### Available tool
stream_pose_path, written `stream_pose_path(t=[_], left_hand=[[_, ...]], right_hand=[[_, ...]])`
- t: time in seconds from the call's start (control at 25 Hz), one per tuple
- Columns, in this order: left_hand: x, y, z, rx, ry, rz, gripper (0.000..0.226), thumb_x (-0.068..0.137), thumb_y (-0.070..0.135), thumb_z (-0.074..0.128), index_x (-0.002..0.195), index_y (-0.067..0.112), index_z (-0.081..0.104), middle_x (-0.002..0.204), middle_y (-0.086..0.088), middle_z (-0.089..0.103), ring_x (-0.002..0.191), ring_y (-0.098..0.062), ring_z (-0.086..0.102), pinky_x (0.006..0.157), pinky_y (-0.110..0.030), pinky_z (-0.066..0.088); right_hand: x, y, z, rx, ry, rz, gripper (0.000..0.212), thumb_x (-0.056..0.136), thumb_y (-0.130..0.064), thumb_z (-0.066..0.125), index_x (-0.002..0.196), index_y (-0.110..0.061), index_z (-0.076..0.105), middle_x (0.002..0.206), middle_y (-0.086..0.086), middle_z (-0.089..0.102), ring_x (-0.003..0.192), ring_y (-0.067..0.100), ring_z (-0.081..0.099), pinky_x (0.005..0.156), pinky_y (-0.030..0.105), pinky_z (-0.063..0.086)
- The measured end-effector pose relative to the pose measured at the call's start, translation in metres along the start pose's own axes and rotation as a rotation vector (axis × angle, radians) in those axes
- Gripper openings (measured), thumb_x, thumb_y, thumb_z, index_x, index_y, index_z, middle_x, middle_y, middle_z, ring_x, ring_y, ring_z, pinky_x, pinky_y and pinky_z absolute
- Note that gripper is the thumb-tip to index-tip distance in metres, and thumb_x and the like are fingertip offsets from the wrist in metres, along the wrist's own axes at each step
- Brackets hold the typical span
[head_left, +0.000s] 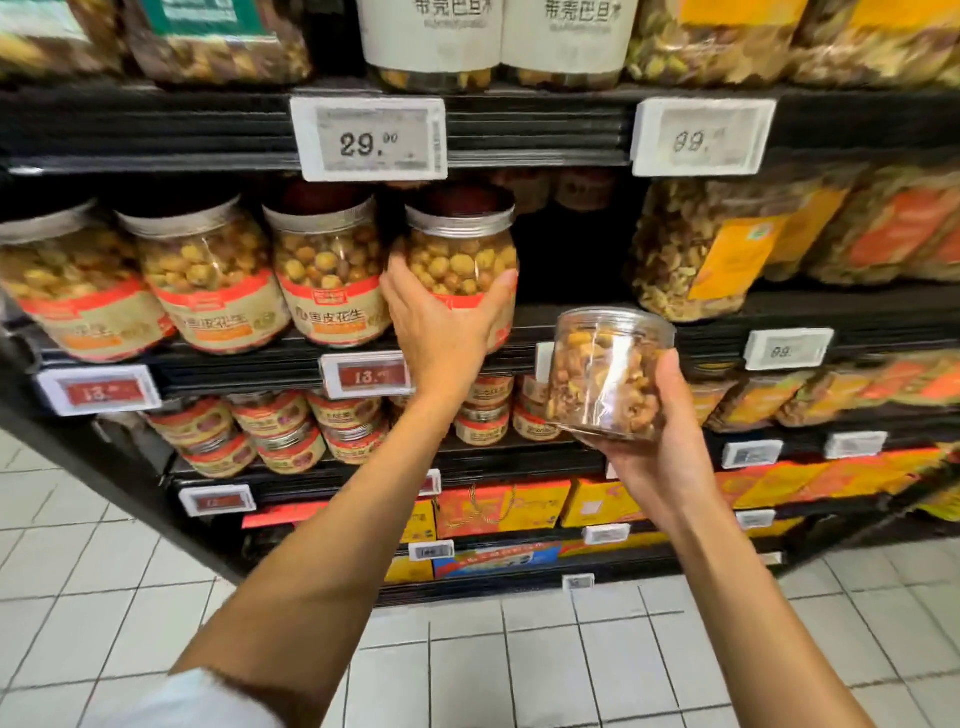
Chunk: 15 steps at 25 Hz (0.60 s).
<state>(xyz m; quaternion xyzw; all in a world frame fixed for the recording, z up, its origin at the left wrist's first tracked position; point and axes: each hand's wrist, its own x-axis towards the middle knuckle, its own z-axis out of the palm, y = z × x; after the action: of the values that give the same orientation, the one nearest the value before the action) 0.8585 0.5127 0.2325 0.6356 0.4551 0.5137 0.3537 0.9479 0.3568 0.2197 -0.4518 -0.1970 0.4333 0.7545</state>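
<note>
A clear jar of coated peanuts (462, 260) with a red lid and silver rim stands at the right end of a row on the middle shelf. My left hand (441, 322) grips its lower front, thumb on the right side and fingers wrapped round the left. My right hand (660, 441) holds a smaller clear tub of mixed nuts (602, 374) from below and behind, in front of the shelf edge. The tub is tilted with its base toward me.
Three more matching peanut jars (327, 270) line the shelf (234, 358) to the left. A dark gap (571, 249) lies right of the gripped jar, then large nut bags (717, 249). Small tins (280, 431) and boxes fill the lower shelves. White floor tiles (519, 665) lie below.
</note>
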Motion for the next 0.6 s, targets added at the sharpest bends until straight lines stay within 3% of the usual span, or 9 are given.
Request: stream_pose_path(t=[0.12, 0.2, 0.28, 0.32, 0.4, 0.48, 0.6], left_hand=[[0.007, 0.0, 0.015, 0.089, -0.071, -0.064, 0.108, 0.076, 0.049, 0.069, 0.144, -0.007, 0.005, 0.152, -0.028, 0.006, 0.143, -0.035, 0.005, 0.114, -0.032, 0.008], [0.002, -0.005, 0.012, 0.096, -0.076, 0.008, 0.095, 0.084, 0.042, 0.064, 0.146, -0.003, 0.007, 0.151, -0.025, 0.008, 0.142, -0.032, 0.009, 0.112, -0.022, 0.008], [-0.015, -0.008, -0.005, 0.09, 0.026, 0.103, 0.069, 0.093, 0.034, 0.053, 0.145, 0.001, 0.021, 0.148, -0.02, 0.023, 0.139, -0.024, 0.021, 0.106, -0.006, 0.009], [-0.027, -0.012, -0.015, 0.066, 0.131, 0.115, 0.053, 0.096, 0.031, 0.046, 0.14, 0.003, 0.035, 0.14, -0.016, 0.038, 0.131, -0.017, 0.034, 0.104, -0.006, 0.017], [-0.055, -0.019, -0.032, -0.039, 0.225, 0.036, 0.035, 0.095, 0.031, 0.039, 0.115, 0.011, 0.06, 0.107, -0.003, 0.061, 0.1, -0.008, 0.054, 0.097, -0.022, 0.039], [-0.089, -0.017, -0.037, -0.238, 0.022, -0.12, 0.032, 0.093, 0.035, 0.037, 0.098, 0.02, 0.065, 0.093, 0.002, 0.067, 0.09, -0.008, 0.062, 0.085, -0.028, 0.049], [-0.124, -0.014, -0.034, -0.345, -0.263, -0.223, 0.032, 0.089, 0.044, 0.035, 0.11, 0.035, 0.056, 0.114, 0.005, 0.066, 0.11, -0.008, 0.06, 0.094, -0.025, 0.046]], right_hand=[[0.011, -0.005, -0.008, -0.035, -0.041, 0.036, 0.052, 0.074, -0.051, 0.048, 0.114, -0.021, 0.06, 0.125, 0.01, 0.062, 0.116, 0.024, 0.058, 0.096, 0.043, 0.047], [0.018, -0.004, -0.013, -0.063, -0.089, 0.052, 0.05, 0.076, -0.05, 0.047, 0.113, -0.02, 0.061, 0.121, 0.008, 0.065, 0.113, 0.022, 0.06, 0.093, 0.038, 0.049], [0.022, 0.0, -0.018, -0.072, -0.136, 0.067, 0.044, 0.076, -0.05, 0.048, 0.103, -0.023, 0.07, 0.112, 0.002, 0.07, 0.107, 0.016, 0.064, 0.085, 0.03, 0.054], [0.024, 0.004, -0.02, -0.081, -0.161, 0.076, 0.04, 0.077, -0.049, 0.049, 0.098, -0.026, 0.073, 0.106, -0.002, 0.072, 0.102, 0.013, 0.066, 0.079, 0.026, 0.055], [0.025, 0.012, -0.022, -0.124, -0.194, 0.089, 0.04, 0.077, -0.05, 0.05, 0.101, -0.025, 0.071, 0.102, -0.005, 0.073, 0.1, 0.01, 0.067, 0.076, 0.023, 0.054], [0.024, 0.023, -0.02, -0.156, -0.203, 0.114, 0.055, 0.077, -0.054, 0.047, 0.117, -0.019, 0.061, 0.105, -0.004, 0.072, 0.102, 0.012, 0.066, 0.08, 0.025, 0.054], [0.012, 0.038, -0.017, -0.083, -0.216, 0.159, 0.077, 0.08, -0.063, 0.029, 0.133, -0.01, 0.047, 0.113, 0.0, 0.067, 0.106, 0.014, 0.063, 0.081, 0.024, 0.053]])
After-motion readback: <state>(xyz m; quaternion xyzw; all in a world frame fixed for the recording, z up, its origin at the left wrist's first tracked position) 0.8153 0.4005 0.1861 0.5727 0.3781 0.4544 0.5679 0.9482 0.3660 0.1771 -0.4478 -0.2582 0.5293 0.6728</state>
